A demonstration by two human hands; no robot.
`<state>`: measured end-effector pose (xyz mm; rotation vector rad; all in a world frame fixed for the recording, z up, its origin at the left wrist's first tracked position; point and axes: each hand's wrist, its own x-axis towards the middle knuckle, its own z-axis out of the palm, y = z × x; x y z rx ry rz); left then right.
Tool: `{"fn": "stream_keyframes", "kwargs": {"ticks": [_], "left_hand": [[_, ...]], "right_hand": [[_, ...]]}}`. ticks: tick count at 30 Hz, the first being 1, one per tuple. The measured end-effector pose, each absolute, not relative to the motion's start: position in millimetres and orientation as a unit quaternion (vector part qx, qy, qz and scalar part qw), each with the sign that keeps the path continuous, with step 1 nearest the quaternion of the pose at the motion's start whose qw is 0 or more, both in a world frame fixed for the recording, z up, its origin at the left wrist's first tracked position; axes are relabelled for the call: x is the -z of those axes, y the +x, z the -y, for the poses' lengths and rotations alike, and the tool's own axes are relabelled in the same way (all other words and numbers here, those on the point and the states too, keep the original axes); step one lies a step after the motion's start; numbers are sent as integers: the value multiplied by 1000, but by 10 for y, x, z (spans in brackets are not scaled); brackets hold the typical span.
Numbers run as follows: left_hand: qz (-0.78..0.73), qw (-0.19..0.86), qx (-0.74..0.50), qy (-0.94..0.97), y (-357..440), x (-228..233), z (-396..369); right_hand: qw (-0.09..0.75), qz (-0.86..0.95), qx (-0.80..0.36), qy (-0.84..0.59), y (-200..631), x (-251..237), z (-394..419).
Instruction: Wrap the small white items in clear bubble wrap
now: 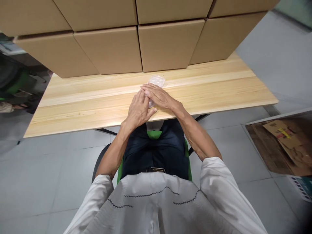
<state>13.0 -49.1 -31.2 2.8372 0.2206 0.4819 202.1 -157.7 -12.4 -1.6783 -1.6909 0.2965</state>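
On the wooden table, at twelve o'clock from the seated person, both hands are lying flat and close together on a small piece of bubble wrap, as if pressing it down so it stays put. The right hand is covering most of it, fingers spread, not clenched; the left hand is resting at seven o'clock of it, touching its edge. Cardboard boxes are standing stacked along the far edge, leaving the near strip as working room.
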Motion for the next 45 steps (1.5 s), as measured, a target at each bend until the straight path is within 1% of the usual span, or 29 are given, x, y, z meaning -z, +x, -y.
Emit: {"fn": "stream_keyframes", "kwargs": {"ticks": [3, 9, 18, 21, 25, 27, 28, 31, 34, 37, 42, 45], "left_hand": [[-81, 121, -163, 976, 106, 325, 468], [-73, 127, -156, 977, 24, 330, 443], [-69, 121, -153, 978, -52, 353, 441], [-69, 119, -159, 978, -54, 374, 437], [-69, 117, -161, 977, -70, 381, 437], [-71, 115, -161, 978, -87, 374, 446], [-73, 113, -161, 978, -97, 370, 451], [-75, 105, -162, 978, -120, 362, 459], [-65, 102, -161, 980, -125, 367, 440], [-49, 105, -165, 980, -118, 385, 409], [-47, 107, -180, 977, -118, 413, 401], [-37, 116, -185, 975, -118, 412, 419]], "right_hand": [[345, 651, -123, -665, 2157, 154, 1535], [346, 616, -134, -694, 2416, 219, 1514], [317, 594, -165, -721, 2814, 372, 1388], [311, 579, -135, -741, 2957, 423, 1422], [308, 497, -30, -811, 3112, 338, 1665], [328, 473, -9, -818, 3054, 226, 1808], [337, 490, -15, -803, 2972, 164, 1859], [338, 608, -64, -716, 2576, 28, 1877], [313, 679, -125, -652, 2244, 29, 1748], [302, 667, -132, -668, 2267, 106, 1672], [309, 561, -68, -765, 2561, 68, 1821], [328, 610, -87, -716, 2413, 16, 1893]]}}
